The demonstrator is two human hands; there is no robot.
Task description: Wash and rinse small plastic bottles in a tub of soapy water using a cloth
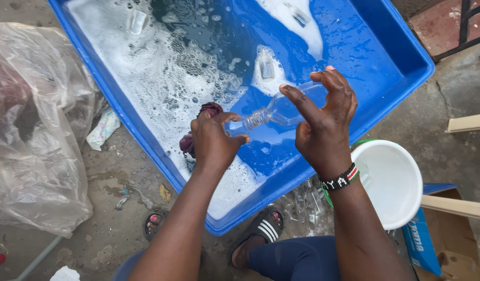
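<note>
Head view: we look down at a big blue tub (401,62) w/ soapy water and lots of white foam. Our right hand (323,119) holds a small clear plastic bottle (284,106) by its fat end, fingers curled round it. The bottle lies tilted over the tub, near the tub's front edge, neck pointing left and a bit down. Our left hand (214,140) is closed at the bottle's mouth, thumb and fingers pinched there. We can't tell if it grips the cap or just the rim. A dark red cloth (198,127) sits right behind the left hand, partly hid by it, at the tub's front-left edge. A beaded wristband (340,179) is on the right wrist.

More small clear bottles float in the tub: one in the middle (266,65), one by the back edge (299,15), one near the back-left corner (137,22).

Outside the tub, a white bucket (391,182) stands just by the front-right side. A clear plastic bag (37,135) lies on the ground to the left. A cardboard box (443,244) sits beside the bucket. Our feet wear black slides (263,229).
</note>
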